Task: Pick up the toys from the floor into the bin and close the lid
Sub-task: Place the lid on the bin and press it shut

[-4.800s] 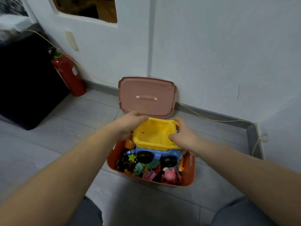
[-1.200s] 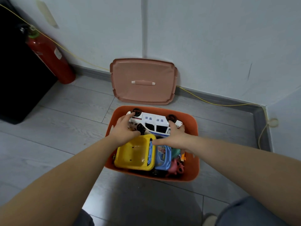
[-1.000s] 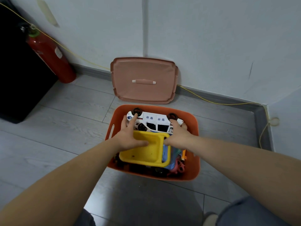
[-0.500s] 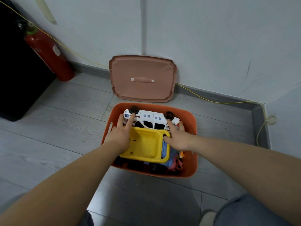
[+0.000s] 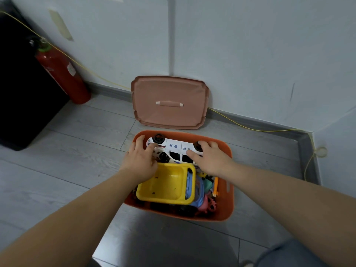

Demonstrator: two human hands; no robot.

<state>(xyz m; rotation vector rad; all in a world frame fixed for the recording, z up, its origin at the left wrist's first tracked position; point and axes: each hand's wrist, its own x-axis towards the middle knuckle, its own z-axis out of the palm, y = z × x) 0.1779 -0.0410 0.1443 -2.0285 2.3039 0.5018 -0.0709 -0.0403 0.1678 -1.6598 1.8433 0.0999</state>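
White toy car [image 5: 174, 149] between left hand [image 5: 139, 160], right hand [image 5: 212, 160]

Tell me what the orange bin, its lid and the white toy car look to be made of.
Orange bin: moulded plastic, matte, with rounded corners and a cut-out handle slot. Lid: pinkish plastic, slight sheen, one-piece moulded rim and handle. White toy car: probably glossy hard plastic with printed panels and black wheels, likely rubber or plastic.

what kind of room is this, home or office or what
Hard to say; probably a plain indoor corner, perhaps a utility or office space rather than a furnished living room. Clues: a red fire extinguisher standing by bare white walls, a grey plank floor, and a thin yellow cable running along the skirting.
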